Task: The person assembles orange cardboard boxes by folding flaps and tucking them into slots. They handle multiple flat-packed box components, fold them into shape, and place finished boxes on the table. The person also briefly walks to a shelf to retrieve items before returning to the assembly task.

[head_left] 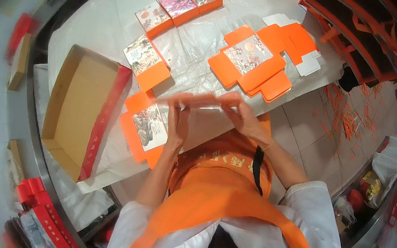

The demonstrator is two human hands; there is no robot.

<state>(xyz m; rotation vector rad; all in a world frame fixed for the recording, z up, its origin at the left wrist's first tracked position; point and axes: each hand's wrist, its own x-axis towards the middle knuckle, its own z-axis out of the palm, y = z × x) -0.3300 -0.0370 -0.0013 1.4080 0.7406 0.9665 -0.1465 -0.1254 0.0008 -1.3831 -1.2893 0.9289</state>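
Note:
Near the table's front edge, my left hand (pixel 178 122) and my right hand (pixel 247 120) hold an orange cardboard box piece (pixel 196 101) between them. It is seen almost edge-on and smeared by motion, so how far it is folded cannot be made out. Just left of my left hand lies an unfolded orange box blank (pixel 149 127) with a landscape print. Beyond my right hand are more flat orange blanks (pixel 249 55), stacked, the top one printed. Folded small boxes (pixel 142 58) with picture tops run in a line toward the far side.
A large open brown carton (pixel 77 105) with a red side stands on the left of the plastic-covered table (pixel 199 36). Orange racks (pixel 362 25) stand at the far right. Orange scraps (pixel 347 116) litter the tiled floor. Red packages (pixel 46 214) lie at the lower left.

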